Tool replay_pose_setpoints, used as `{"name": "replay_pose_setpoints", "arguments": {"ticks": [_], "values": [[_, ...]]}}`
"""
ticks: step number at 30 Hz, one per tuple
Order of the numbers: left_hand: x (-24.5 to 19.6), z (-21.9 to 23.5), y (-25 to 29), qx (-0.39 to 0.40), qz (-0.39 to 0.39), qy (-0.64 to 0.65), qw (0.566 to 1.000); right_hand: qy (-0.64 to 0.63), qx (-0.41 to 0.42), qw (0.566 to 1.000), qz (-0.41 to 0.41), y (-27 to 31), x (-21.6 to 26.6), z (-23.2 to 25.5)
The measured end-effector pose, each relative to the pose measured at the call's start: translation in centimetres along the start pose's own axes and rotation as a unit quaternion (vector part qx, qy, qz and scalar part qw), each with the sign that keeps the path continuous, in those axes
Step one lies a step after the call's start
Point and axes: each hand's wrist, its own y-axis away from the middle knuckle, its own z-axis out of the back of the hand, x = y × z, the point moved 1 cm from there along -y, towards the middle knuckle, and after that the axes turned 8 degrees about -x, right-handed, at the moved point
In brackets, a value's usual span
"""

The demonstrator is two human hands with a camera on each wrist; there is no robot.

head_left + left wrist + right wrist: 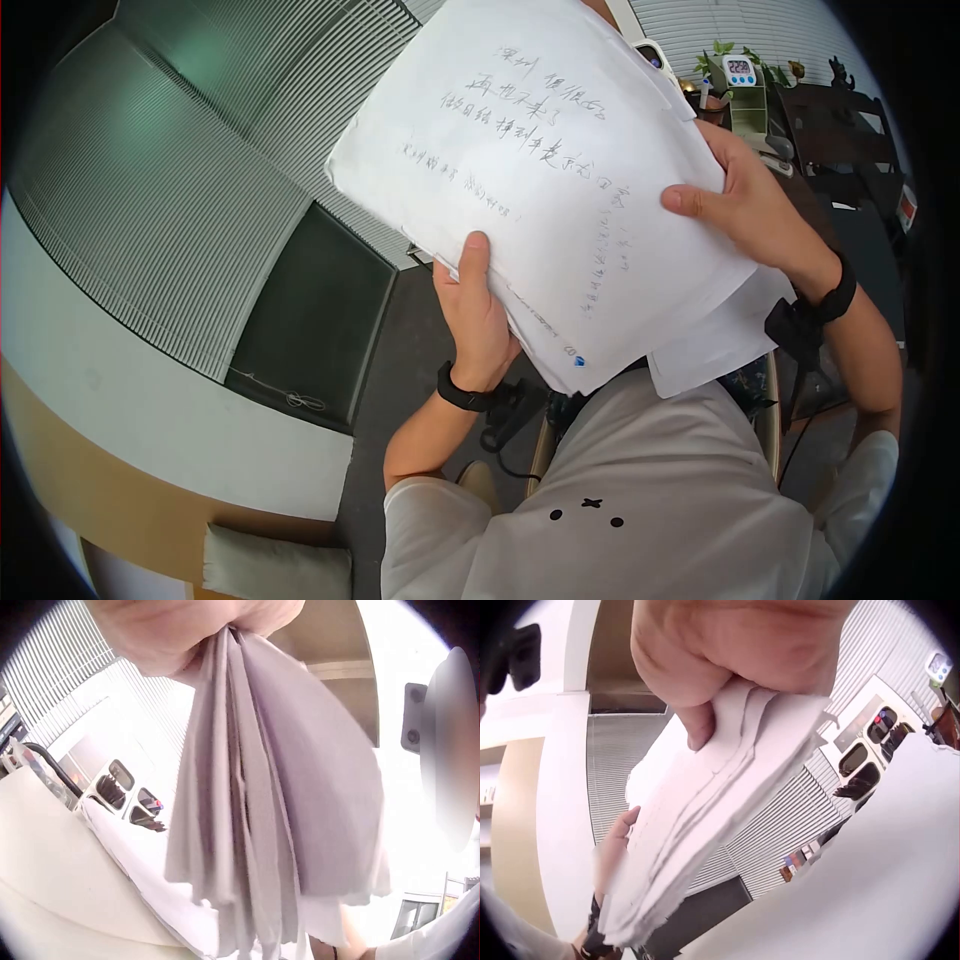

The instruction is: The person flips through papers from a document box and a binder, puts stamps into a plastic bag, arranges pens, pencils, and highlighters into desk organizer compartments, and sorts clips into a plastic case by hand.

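Note:
A thick stack of white paper sheets [520, 180], the top one covered in handwriting, is held up in front of the body. My left hand [476, 322] grips its lower left edge, thumb on top and fingers hidden beneath. At the right edge my right hand [760, 205] pinches the stack, its thumb lying across the written side. Loose layered edges show in the right wrist view, where the stack [705, 787] slants down from the right hand [742, 649]. From the left hand [187, 630], the sheets [255, 795] spread apart like a fan. A lower white sheet [715, 340] sticks out below the stack.
On the right, a dark desk carries a digital timer [739, 70] and potted plants [715, 60]. A white organizer [874, 742] with several compartments stands nearby. Blinds [180, 190] cover the windows at left, and a grey cushion [275, 562] lies at lower left.

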Motion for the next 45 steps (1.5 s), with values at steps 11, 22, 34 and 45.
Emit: {"name": "replay_pose_setpoints", "arguments": {"ticks": [11, 22, 34, 45], "values": [[1.4, 2.4, -0.8, 0.225, 0.241, -0.105, 0.938, 0.082, -0.032, 0.995, 0.048, -2.2, -1.3, 2.9], [4.2, 2.8, 0.1, 0.171, 0.230, -0.099, 0.953, 0.157, -0.086, 0.979, 0.099, -3.5, -2.2, 4.4], [4.9, 4.0, 0.8, 0.197, 0.203, -0.125, 0.951, 0.226, -0.109, 0.957, 0.146, -3.2, -1.8, 3.8], [4.9, 3.9, 1.0, 0.182, 0.195, -0.092, 0.959, 0.244, -0.076, 0.953, 0.161, -3.7, -1.0, 4.2]]}}
